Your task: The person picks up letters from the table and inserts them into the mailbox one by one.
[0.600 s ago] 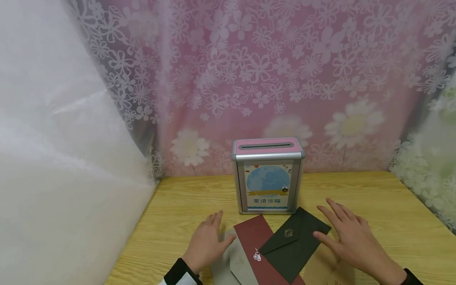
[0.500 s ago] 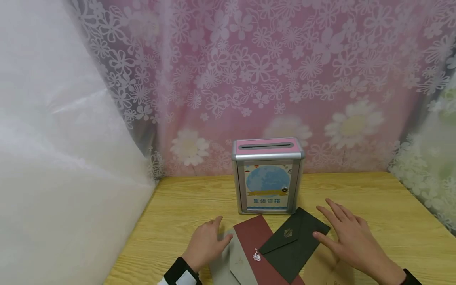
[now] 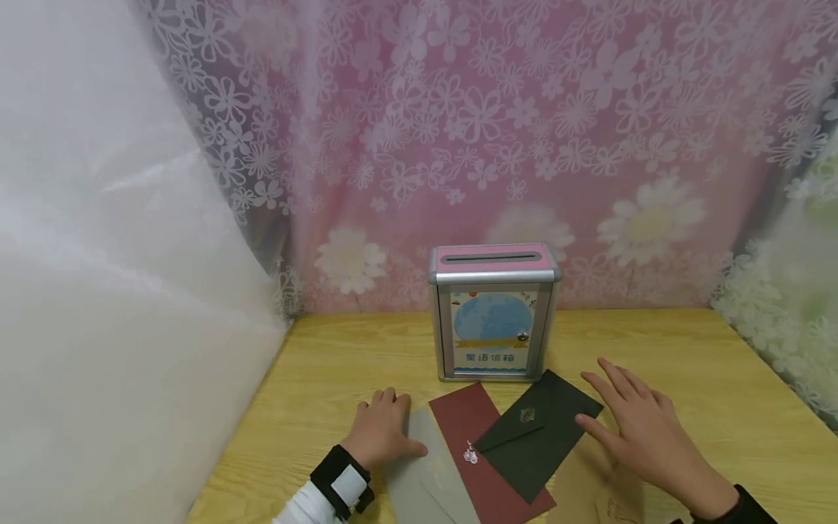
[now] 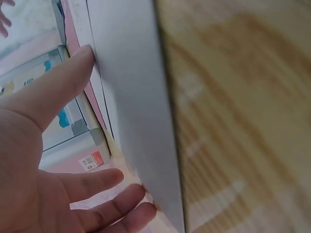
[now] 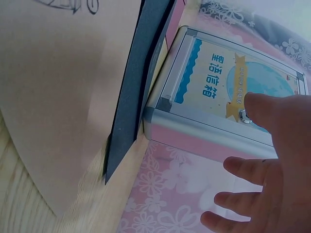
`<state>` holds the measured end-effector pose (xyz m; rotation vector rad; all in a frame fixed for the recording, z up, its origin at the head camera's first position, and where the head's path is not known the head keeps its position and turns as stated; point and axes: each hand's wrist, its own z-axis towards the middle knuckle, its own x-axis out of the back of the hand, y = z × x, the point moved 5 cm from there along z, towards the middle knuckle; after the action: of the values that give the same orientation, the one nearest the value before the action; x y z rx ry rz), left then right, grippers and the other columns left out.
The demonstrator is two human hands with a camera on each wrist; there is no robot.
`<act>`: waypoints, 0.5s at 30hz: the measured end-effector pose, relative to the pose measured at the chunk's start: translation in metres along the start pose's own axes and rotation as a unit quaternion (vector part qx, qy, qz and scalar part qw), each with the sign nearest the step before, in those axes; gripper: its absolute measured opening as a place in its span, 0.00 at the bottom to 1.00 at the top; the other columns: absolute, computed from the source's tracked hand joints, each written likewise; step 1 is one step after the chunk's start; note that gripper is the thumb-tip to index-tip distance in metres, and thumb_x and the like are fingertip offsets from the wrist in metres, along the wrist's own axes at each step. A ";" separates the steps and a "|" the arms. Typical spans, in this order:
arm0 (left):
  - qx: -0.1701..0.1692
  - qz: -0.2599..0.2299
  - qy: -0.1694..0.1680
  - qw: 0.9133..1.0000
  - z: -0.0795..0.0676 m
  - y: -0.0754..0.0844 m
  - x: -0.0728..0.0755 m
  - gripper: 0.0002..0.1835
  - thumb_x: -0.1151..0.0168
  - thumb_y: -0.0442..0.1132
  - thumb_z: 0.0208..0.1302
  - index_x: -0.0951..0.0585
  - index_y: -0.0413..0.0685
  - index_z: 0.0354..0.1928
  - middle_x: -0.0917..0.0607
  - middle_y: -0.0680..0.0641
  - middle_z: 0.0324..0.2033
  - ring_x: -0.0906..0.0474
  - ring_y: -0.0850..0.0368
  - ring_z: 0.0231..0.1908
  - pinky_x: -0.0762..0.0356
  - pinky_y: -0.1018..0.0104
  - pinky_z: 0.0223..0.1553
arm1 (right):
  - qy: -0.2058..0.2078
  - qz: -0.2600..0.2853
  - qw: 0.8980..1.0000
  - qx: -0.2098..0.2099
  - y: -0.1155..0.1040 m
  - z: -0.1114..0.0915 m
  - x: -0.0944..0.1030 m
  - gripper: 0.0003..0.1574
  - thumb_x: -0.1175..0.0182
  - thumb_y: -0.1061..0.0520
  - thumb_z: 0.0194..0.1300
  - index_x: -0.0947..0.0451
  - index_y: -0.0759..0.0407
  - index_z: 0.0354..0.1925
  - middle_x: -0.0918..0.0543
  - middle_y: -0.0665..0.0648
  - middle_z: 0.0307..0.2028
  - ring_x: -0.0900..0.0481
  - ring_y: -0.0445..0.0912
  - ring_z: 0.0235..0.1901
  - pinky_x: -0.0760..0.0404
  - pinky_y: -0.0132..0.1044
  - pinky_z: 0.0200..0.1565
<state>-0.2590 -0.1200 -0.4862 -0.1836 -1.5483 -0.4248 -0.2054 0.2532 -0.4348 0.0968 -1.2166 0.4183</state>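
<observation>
The grey envelope (image 3: pixel 432 469) lies just right of the left hand (image 3: pixel 381 431), the nearer one, its long axis slanting rightward away from the worktop's (image 3: pixel 353 353) far edge. That hand's thumb, apart from its fingers, overlaps it. The right hand (image 3: pixel 655 437), fingers spread, is beside the green envelope (image 3: pixel 540 437).

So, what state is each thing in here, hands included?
Mailbox: upright, door closed
Mailbox slot: uncovered
Lock: unclear whether locked
Green envelope: flap down
Gray envelope: flap down
Red envelope: partly under the green one
Silver charm: over the red envelope
Brown envelope: partly out of view
Left hand: thumb over the gray envelope
Right hand: fingers spread, holding nothing
</observation>
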 end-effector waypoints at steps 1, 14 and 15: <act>0.005 -0.004 -0.004 1.000 0.001 -0.002 0.000 0.46 0.30 0.71 0.36 0.23 0.46 0.54 0.24 0.45 0.41 0.31 0.47 0.45 0.31 0.41 0.43 | -0.002 0.000 1.000 -0.001 0.000 0.000 -0.001 0.44 0.44 0.31 0.61 0.35 0.53 0.66 0.41 0.64 0.68 0.42 0.62 0.61 0.36 0.74 0.40; 0.034 -0.065 -0.033 0.997 0.008 -0.017 -0.006 0.38 0.26 0.69 0.30 0.22 0.49 0.38 0.23 0.50 0.31 0.29 0.49 0.36 0.32 0.43 0.40 | -0.010 0.003 1.000 0.001 0.003 0.004 -0.007 0.42 0.44 0.33 0.62 0.33 0.54 0.65 0.41 0.65 0.68 0.42 0.63 0.61 0.35 0.73 0.40; 0.036 -0.066 -0.035 0.997 0.008 -0.018 -0.005 0.37 0.26 0.69 0.30 0.22 0.49 0.37 0.23 0.50 0.30 0.30 0.49 0.34 0.33 0.44 0.40 | -0.008 0.003 1.000 0.002 0.003 0.004 -0.008 0.41 0.43 0.33 0.62 0.33 0.54 0.64 0.41 0.65 0.68 0.42 0.63 0.61 0.35 0.73 0.40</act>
<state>-0.2733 -0.1331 -0.4934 -0.0405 -1.6480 -0.4706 -0.2121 0.2524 -0.4407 0.1011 -1.2326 0.4261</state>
